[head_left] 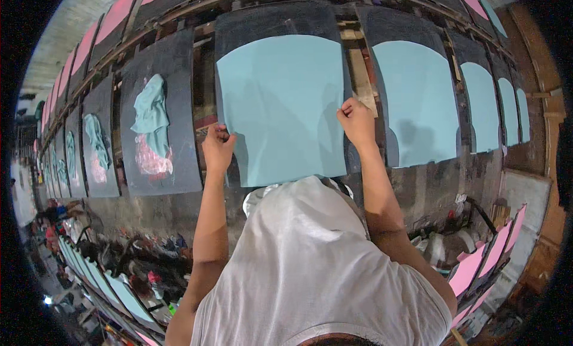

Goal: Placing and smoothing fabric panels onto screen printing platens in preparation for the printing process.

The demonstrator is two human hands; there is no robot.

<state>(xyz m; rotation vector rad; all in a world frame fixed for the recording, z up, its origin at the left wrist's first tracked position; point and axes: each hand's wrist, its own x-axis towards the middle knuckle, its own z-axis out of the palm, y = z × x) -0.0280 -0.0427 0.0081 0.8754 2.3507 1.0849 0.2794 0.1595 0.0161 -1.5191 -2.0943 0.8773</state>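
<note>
A light blue cloth (280, 107) lies stretched flat over a dark board (268, 20) straight ahead of me. My left hand (218, 146) is closed on the cloth's left edge, low down. My right hand (356, 122) is closed on the cloth's right edge, a little higher. Both arms reach up from my white shirt (310, 268), which hides the cloth's bottom edge.
A row of dark boards runs left and right. The board to the left (161, 65) carries a crumpled light blue cloth (152, 116) over a pink stain. Boards to the right (418, 101) carry flat light blue cloths. Pink boards (477, 265) and clutter lie below.
</note>
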